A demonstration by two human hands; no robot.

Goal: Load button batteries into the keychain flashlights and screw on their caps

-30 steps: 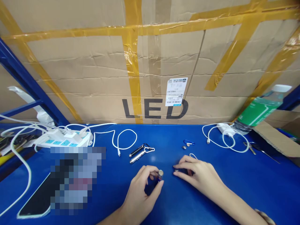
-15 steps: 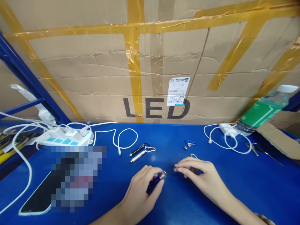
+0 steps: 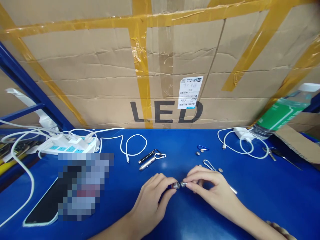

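Note:
My left hand (image 3: 151, 200) is closed around a small blue flashlight (image 3: 176, 185), its silver end pointing right. Between thumb and fingertips, my right hand (image 3: 210, 181) pinches a small silver metal cap (image 3: 183, 184). The cap is very close to the flashlight's silver end; whether they touch is hard to tell. Beyond my right hand lie a silver carabiner clip (image 3: 208, 164) and a small round disc (image 3: 220, 170). A thin silver rod (image 3: 233, 189) shows partly behind that wrist. Farther back are a blue carabiner clip (image 3: 203, 147) and a small metal piece (image 3: 198, 153).
A silver flashlight (image 3: 147, 164) and a black one (image 3: 146, 157) lie at centre. To the left are a phone (image 3: 43, 203), a pixelated patch and a power strip (image 3: 65, 149). A bottle (image 3: 282, 111) and white cable (image 3: 252, 153) are at right; a large carton (image 3: 110, 76) stands behind.
My hands have come closer together, bringing the cap and the flashlight's silver end nearly against each other. The disc and the rod near my right hand now show. The view has tilted slightly.

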